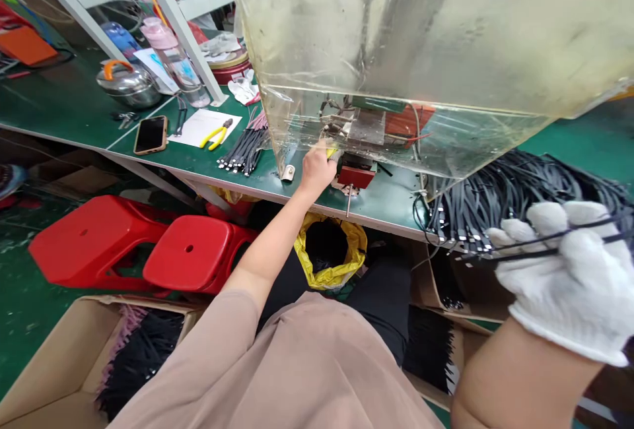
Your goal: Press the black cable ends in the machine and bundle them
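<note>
Workstation seen from the head-worn camera. The bare left hand (315,168) is extended across the front edge of the green tabletop (74,89), with its fingers (321,152) placed against a small yellow part (331,152). This part lies at a compact press fixture (364,127), which is fitted with a red block (355,177). Whether the yellow part is held in that grip cannot be told, since it is largely hidden by the fingers. The fixture lies just ahead of and to the right of the left hand and is screened from above by a clear plastic curtain (396,33), the lower edge of which hangs in front of it.

The right hand (559,277), covered by a white cotton glove, is raised at lower right, its grip closed narrowly on thin black cables (545,244). These cables run leftward, roughly across the view, above a large bundle of metal-tipped black cables (475,218) lying at the tabletop edge. The right hand is the nearer to this bundle, and the left hand to the fixture.

On the tabletop to the left, a smaller cable bundle (245,150) is laid beside yellow-handled pliers (216,134). Red plastic stools (191,252) and a yellow-lined bin (329,251) are placed below.
</note>
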Available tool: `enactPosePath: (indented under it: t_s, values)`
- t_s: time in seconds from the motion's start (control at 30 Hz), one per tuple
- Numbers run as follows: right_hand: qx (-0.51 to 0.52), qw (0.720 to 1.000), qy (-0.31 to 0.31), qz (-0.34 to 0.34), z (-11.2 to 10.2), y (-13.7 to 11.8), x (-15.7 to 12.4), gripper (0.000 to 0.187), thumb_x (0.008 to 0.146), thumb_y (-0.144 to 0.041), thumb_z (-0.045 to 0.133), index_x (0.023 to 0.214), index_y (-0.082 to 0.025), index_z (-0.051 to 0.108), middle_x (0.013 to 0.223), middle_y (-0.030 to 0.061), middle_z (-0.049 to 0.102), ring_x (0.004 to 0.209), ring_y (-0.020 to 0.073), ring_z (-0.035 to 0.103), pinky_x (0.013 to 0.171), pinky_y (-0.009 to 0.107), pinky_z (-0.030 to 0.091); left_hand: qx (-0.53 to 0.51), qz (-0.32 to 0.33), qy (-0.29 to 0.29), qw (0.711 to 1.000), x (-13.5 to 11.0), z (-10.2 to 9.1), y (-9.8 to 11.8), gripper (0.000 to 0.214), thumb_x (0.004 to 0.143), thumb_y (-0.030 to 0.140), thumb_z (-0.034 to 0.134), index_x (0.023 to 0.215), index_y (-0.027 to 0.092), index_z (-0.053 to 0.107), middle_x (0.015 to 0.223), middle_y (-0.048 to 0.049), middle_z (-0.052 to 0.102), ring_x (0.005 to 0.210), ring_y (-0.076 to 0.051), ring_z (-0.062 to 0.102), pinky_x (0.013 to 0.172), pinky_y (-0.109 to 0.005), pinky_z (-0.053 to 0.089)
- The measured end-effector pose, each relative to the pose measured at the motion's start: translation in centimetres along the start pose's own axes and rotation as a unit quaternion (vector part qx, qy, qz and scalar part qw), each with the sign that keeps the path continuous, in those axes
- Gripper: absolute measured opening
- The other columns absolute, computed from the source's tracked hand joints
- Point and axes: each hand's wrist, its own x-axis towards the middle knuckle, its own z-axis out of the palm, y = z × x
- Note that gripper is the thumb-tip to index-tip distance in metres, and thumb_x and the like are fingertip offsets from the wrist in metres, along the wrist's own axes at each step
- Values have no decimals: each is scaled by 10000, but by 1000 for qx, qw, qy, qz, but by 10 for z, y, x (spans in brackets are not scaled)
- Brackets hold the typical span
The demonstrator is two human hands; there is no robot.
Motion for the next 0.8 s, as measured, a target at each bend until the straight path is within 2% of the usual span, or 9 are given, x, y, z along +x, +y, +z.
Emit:
enactPosePath:
  t_s: [0.07,0.13,0.23,0.37,0.53,0.63,0.7,0.8]
  values:
    - [-14,1000,15,5,-3,0,-3,353,570,-253,816,901,-281,694,905,2,643,697,203,631,623,438,529,40,-24,-36,998,11,-6,7,252,774,42,612,1004,127,669,965,-174,750,1016,-374,713,973,-487,526]
    - [-23,999,21,8,-6,1,-6,307,608,-259,801,897,-295,702,888,9,647,670,191,615,584,416,524,55,-33,-58,996,8,-18,12,256,744,46,639,969,147,706,919,-142,762,1006,-364,719,970,-456,529]
    - [-19,1000,17,14,-6,7,-10,303,634,-225,769,915,-311,699,824,8,640,610,174,586,526,383,518,3,-22,-102,995,-17,-45,20,254,776,133,682,1018,180,743,977,-100,789,998,-321,735,928,-393,554]
    - [-7,1000,-10,20,11,14,-17,311,676,-240,772,965,-309,680,741,-5,640,563,176,584,511,376,537,-99,30,-186,977,-59,-85,34,260,848,287,686,1083,198,756,1070,-59,799,993,-262,749,896,-337,573]
    - [7,997,-70,10,33,12,-37,317,705,-288,828,990,-266,690,746,17,719,555,196,632,543,419,588,-128,29,-140,981,-89,-120,32,305,845,304,678,1109,176,759,1100,-70,795,1025,-260,748,929,-334,582]
    - [21,989,-149,11,45,12,-48,309,753,-332,830,1026,-271,699,791,38,752,580,220,668,560,444,602,-125,3,-97,987,-98,-134,22,330,826,320,694,1111,168,763,1108,-75,792,1029,-269,746,956,-355,584]
    - [35,973,-217,68,55,20,-53,276,791,-326,812,1034,-280,690,788,31,745,616,211,677,579,417,599,-121,-27,-73,990,-103,-140,17,354,823,350,704,1122,170,762,1100,-70,793,1018,-267,748,956,-354,589]
    - [47,922,-298,243,71,55,-62,301,808,-359,816,1036,-244,657,763,25,705,630,168,654,606,350,583,-115,-66,-37,991,-108,-146,11,373,816,380,707,1120,171,764,1091,-62,796,1006,-258,751,951,-337,595]
